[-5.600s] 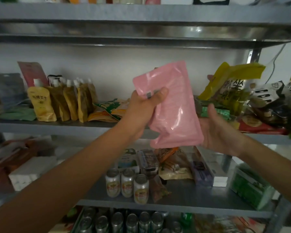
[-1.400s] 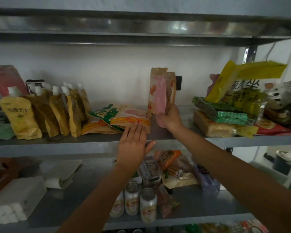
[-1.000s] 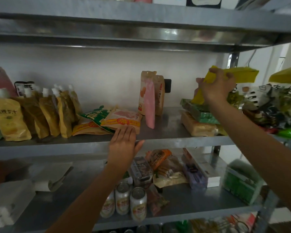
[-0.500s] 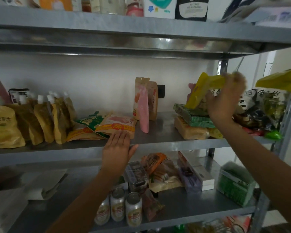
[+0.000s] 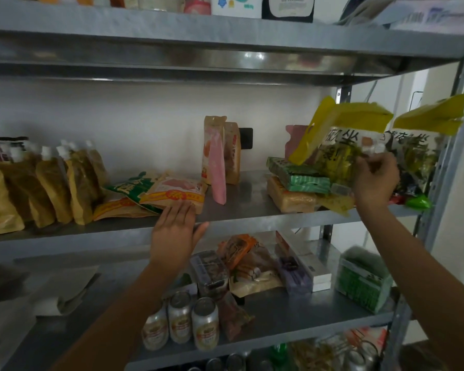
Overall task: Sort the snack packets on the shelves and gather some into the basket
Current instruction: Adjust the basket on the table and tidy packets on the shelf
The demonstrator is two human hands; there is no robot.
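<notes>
The left hand (image 5: 175,231) lies flat at the front lip of the middle shelf (image 5: 247,199), fingers straight and close together. Its tips touch the orange packet (image 5: 173,190), which lies on top of a green-and-white packet (image 5: 129,188). Over on the right, the right hand (image 5: 374,180) is up at the pile, fingers curled onto the lower edge of the yellow-topped packet (image 5: 340,135). That packet tilts above a green packet (image 5: 298,176), itself stacked on a tan packet (image 5: 289,200). A second yellow-topped bag (image 5: 423,140) sits just beside it, near the shelf post. Mid-shelf, the pink packet (image 5: 217,170) stands on end, leaning against two tan pouches (image 5: 232,151) by the back wall. Spouted pouches (image 5: 65,183) line the left end, and cans (image 5: 190,321) stand on the shelf below.
</notes>
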